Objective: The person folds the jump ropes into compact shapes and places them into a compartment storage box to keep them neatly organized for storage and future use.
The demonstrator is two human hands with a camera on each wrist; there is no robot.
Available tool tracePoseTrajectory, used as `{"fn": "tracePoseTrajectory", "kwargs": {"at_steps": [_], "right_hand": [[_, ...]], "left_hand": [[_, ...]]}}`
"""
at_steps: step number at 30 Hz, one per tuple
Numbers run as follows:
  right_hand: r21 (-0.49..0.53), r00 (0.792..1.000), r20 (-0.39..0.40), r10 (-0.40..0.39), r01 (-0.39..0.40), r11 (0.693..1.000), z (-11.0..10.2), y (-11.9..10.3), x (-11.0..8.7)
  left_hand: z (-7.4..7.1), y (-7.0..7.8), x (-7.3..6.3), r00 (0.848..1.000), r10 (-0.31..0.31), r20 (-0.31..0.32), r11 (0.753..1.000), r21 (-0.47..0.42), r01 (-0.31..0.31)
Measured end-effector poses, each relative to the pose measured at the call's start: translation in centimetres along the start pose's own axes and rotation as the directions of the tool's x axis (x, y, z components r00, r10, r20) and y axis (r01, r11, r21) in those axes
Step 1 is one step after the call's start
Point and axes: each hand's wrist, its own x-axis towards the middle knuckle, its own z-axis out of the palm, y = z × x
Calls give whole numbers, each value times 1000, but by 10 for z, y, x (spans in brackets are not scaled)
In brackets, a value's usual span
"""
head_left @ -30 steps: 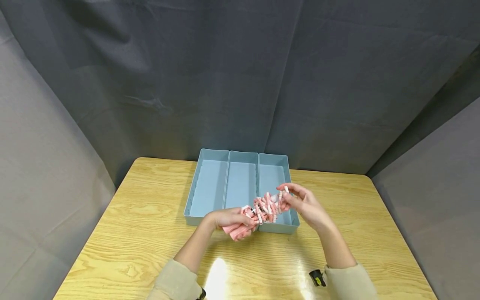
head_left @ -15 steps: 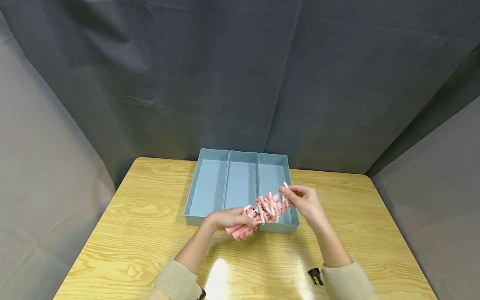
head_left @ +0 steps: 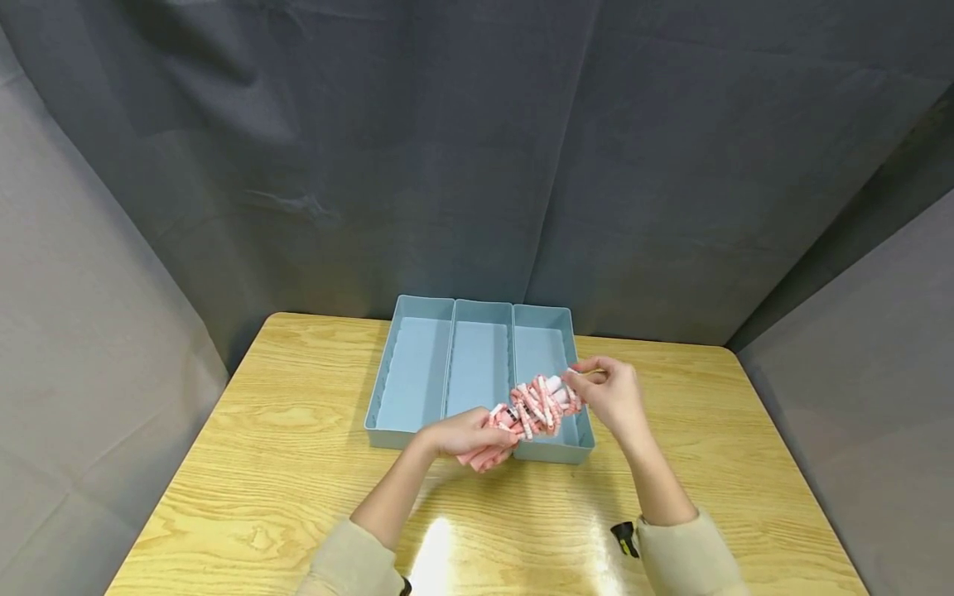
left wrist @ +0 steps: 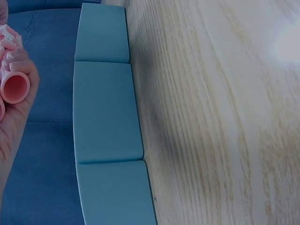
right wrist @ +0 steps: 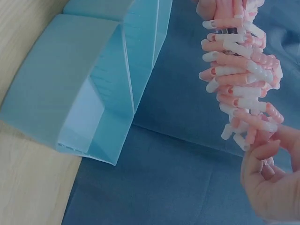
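Note:
A long pink-and-white bundle [head_left: 538, 406] is held at a slant above the front of the right bin. Short ribbed pink and white pieces stick out around its middle in the right wrist view, and wider pink tubes [left wrist: 15, 87] with open ends show in the left wrist view. My left hand [head_left: 465, 432] grips these pink tubes at the lower left end. At the upper right end, my right hand [head_left: 613, 393] pinches one of the small pieces between thumb and fingers. The pinched piece is partly hidden by the fingertips.
Three narrow light-blue bins [head_left: 387, 439] stand side by side at the back of the wooden table [head_left: 298, 463]. A dark grey curtain [head_left: 358, 165] hangs behind, with pale grey panels [head_left: 89, 331] on both sides. Cameras with black straps sit by both sleeves.
Both hands have shifted slightly up and to the right with the bundle. The right fingers have moved from around the end pieces to a closer pinch at the tip.

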Motion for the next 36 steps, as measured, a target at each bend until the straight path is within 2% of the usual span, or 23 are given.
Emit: {"fn": "tracePoseTrajectory", "kwargs": {"at_steps": [6,14,17,20,24,30,36], "right_hand": [[-64,1000,27,-10,12,998,-3,1,5],[-74,990,127,58,-49,996,-4,2,14],[-53,972,211,103,-93,994,-5,5,19],[-37,943,306,130,-125,991,-7,8,23],[-39,904,396,159,-157,987,-11,9,26],[-39,865,461,198,-203,978,-14,9,26],[-46,845,496,200,-204,978,-14,11,29]], "left_hand": [[-1,3,0,999,-18,-47,999,43,20],[-1,8,-2,996,-58,-68,994,90,64],[0,10,-2,993,-87,-79,991,97,95],[1,10,-3,989,-117,-93,986,111,127],[2,9,-3,984,-137,-111,979,134,152],[2,8,-3,986,-135,-94,977,152,149],[1,9,-2,990,-130,-59,976,166,138]]}}
